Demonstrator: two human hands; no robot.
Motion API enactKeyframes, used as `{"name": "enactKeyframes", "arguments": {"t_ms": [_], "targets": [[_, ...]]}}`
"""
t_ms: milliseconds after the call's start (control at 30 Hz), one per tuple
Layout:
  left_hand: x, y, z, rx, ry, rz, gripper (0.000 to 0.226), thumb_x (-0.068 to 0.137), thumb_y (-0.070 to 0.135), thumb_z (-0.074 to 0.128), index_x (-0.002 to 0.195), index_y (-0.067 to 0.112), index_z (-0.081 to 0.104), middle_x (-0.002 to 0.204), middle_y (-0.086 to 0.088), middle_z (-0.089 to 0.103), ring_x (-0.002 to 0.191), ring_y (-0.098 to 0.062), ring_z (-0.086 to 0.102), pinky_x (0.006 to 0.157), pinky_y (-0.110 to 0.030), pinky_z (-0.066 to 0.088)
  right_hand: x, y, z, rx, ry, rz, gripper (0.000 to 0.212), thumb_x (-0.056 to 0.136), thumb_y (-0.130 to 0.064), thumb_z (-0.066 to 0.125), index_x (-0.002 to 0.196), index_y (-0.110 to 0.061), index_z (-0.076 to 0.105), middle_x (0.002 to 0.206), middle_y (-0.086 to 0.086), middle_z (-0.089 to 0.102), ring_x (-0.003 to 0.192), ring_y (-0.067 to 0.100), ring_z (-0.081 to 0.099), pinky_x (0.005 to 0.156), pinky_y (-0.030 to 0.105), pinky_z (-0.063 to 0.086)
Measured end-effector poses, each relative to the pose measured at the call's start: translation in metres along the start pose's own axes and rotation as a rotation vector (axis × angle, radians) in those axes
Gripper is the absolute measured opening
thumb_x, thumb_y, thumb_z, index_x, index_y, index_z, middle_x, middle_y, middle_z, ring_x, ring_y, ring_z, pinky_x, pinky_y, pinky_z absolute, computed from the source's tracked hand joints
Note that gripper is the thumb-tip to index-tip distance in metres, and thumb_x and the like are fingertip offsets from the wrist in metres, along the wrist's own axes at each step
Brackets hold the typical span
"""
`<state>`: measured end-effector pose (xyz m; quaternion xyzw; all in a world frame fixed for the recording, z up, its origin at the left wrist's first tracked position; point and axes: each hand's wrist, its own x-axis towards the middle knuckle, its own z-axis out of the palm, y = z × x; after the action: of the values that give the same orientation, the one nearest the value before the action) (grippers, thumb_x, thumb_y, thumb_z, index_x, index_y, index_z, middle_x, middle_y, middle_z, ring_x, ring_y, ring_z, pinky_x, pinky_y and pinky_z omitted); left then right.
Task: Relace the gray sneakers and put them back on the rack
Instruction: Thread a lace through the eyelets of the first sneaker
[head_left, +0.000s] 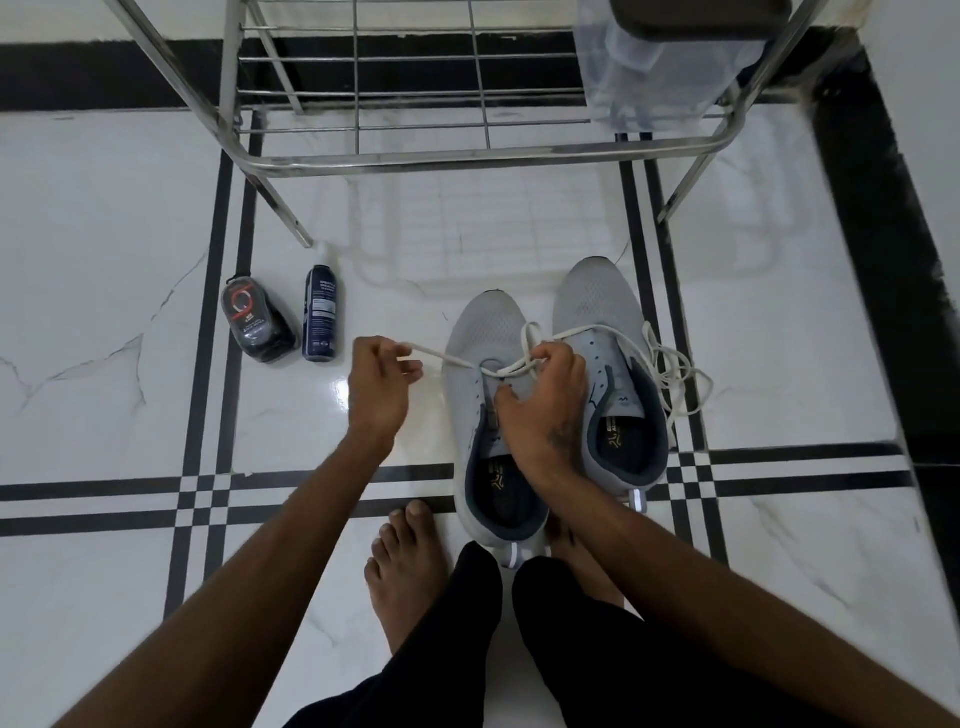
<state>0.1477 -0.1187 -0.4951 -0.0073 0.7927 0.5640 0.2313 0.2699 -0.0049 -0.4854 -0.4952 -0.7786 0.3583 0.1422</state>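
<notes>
Bare feet (410, 566) stand at lower centre behind two gray mesh sneakers (498, 415) on the floor. Left hand (382, 382) pinches the white lace (441, 358) taut; right hand (545, 405) grips its crossing. Keep tension even. Steel rack (467, 156) stands above.

Both hands, left (382, 376) and right (543, 400), on a white lace (447, 357) over 2 gray sneakers (496, 358) below a steel rack (415, 156).

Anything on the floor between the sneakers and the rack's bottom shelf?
Nothing visible. The tile between the gray sneakers and the rack is bare. The spray bottle and dark container stand off to the left, outside that path. Laces aren't yet done.
</notes>
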Motion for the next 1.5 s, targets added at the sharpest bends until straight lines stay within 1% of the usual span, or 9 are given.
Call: {"name": "enactKeyframes", "arguments": {"t_ms": [233, 400, 567, 700, 900, 1067, 1200, 1367, 1500], "targets": [[0.018, 0.038, -0.045, -0.817, 0.460, -0.391, 0.029, 0.093, -0.003, 0.025, 0.081, 0.011, 0.047, 0.063, -0.001, 0.044, 0.043, -0.010, 0.042, 0.049, -0.022, 0.051, -0.003, 0.004, 0.005, 0.054, -0.041, 0.044, 0.054, 0.069, -0.017, 0.083, 0.109, -0.023, 0.047, 0.113, -0.003, 0.044, 0.100, 0.015, 0.046, 0.087, 0.028, 0.045], [0.034, 0.031, -0.075, -0.313, 0.670, -0.175, 0.016, 0.098, 0.022, 0.031, 0.100, 0.016, 0.045, 0.089, -0.011, 0.055, 0.069, -0.016, 0.047, 0.060, -0.027, 0.039, -0.002, 0.008, 0.010, 0.056, -0.046, 0.092, 0.060, 0.070, -0.017, 0.084, 0.118, -0.021, 0.048, 0.121, 0.002, 0.043, 0.103, 0.019, 0.049, 0.089, 0.029, 0.048], [0.001, 0.005, -0.043, 0.817, 0.186, 0.411, 0.049, 0.087, 0.015, 0.063, 0.133, 0.008, 0.050, 0.135, -0.017, 0.052, 0.123, -0.036, 0.049, 0.100, -0.046, 0.044, 0.000, 0.010, 0.010, 0.040, -0.126, 0.040, 0.065, 0.079, -0.018, 0.076, 0.137, -0.029, 0.049, 0.122, 0.002, 0.037, 0.107, 0.019, 0.048, 0.087, 0.018, 0.039], [-0.009, -0.007, -0.001, 0.846, -0.276, 0.669, 0.036, 0.088, 0.014, 0.069, 0.123, 0.010, 0.065, 0.127, -0.012, 0.061, 0.119, -0.031, 0.055, 0.098, -0.041, 0.046, 0.003, 0.013, 0.008, -0.027, -0.194, 0.008, 0.070, 0.082, -0.025, 0.073, 0.145, -0.035, 0.043, 0.121, 0.003, 0.035, 0.106, 0.016, 0.045, 0.089, 0.015, 0.035], [0.000, 0.003, 0.000, 0.882, -0.224, 0.605, 0.004, 0.092, 0.020, 0.062, 0.092, 0.017, 0.060, 0.093, -0.003, 0.066, 0.083, -0.027, 0.062, 0.065, -0.033, 0.044, 0.005, 0.019, 0.007, -0.045, -0.221, -0.025, 0.072, 0.083, -0.035, 0.073, 0.148, -0.033, 0.041, 0.118, 0.002, 0.034, 0.104, 0.013, 0.041, 0.096, 0.019, 0.038], [0.010, -0.003, -0.052, 0.310, 0.209, -0.032, 0.015, 0.087, 0.017, 0.056, 0.081, 0.029, 0.052, 0.082, 0.012, 0.069, 0.081, -0.018, 0.071, 0.083, -0.047, 0.056, 0.005, 0.018, 0.007, -0.041, -0.230, -0.003, 0.072, 0.085, -0.036, 0.072, 0.149, -0.031, 0.040, 0.119, 0.002, 0.035, 0.106, 0.015, 0.045, 0.099, 0.025, 0.043], [0.010, -0.007, -0.082, 0.278, 0.443, -0.172, 0.005, 0.091, 0.016, 0.057, 0.096, 0.014, 0.059, 0.092, 0.001, 0.065, 0.093, -0.023, 0.065, 0.082, -0.035, 0.049, 0.005, 0.018, 0.008, -0.059, -0.251, 0.002, 0.074, 0.086, -0.031, 0.072, 0.152, -0.029, 0.036, 0.122, 0.003, 0.036, 0.112, 0.020, 0.047, 0.101, 0.026, 0.040], [0.003, -0.011, -0.066, 0.817, 0.239, 0.228, 0.048, 0.085, 0.010, 0.065, 0.131, 0.006, 0.050, 0.131, -0.017, 0.054, 0.121, -0.037, 0.050, 0.100, -0.049, 0.044, 0.005, 0.019, 0.007, -0.055, -0.257, -0.024, 0.075, 0.087, -0.035, 0.071, 0.153, -0.027, 0.035, 0.118, 0.003, 0.035, 0.108, 0.019, 0.046, 0.101, 0.024, 0.041], [-0.002, -0.006, -0.021, 0.914, -0.171, 0.701, 0.037, 0.083, 0.007, 0.070, 0.120, 0.008, 0.067, 0.127, -0.011, 0.063, 0.124, -0.035, 0.052, 0.106, -0.049, 0.042, 0.006, 0.021, 0.007, -0.079, -0.281, -0.057, 0.077, 0.089, -0.039, 0.069, 0.154, -0.026, 0.031, 0.114, -0.001, 0.029, 0.109, 0.016, 0.041, 0.100, 0.018, 0.033]]}}
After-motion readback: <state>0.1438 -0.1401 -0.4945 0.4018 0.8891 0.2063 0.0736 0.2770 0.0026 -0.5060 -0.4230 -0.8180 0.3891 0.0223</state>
